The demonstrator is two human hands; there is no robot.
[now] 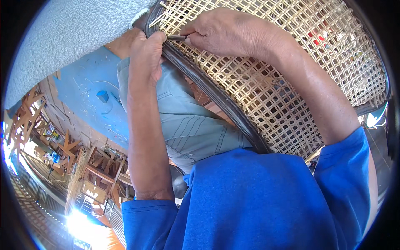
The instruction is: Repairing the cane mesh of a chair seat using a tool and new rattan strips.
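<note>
A woven cane panel (250, 79) with an open mesh lies across my lap, set in a dark brown wooden frame (216, 93). At the frame's upper left corner my left hand (146, 52) is closed around the rail, its thumb up on the cane's edge. My right hand (225, 34) rests over the weave with its fingers pinched on a thin dark tool (176, 38). That tool's tip points at my left thumb, beside the rail; its exact kind cannot be made out. Loose cane ends (157, 18) stick out near the corner.
A white towel-like cloth (79, 37) covers the upper left. Below it spreads a blue sheet (83, 85) with cane scraps and a small blue cup-like object (102, 96). Wooden chair frames (100, 171) and a bundle of long cane strands (77, 177) stand at the lower left.
</note>
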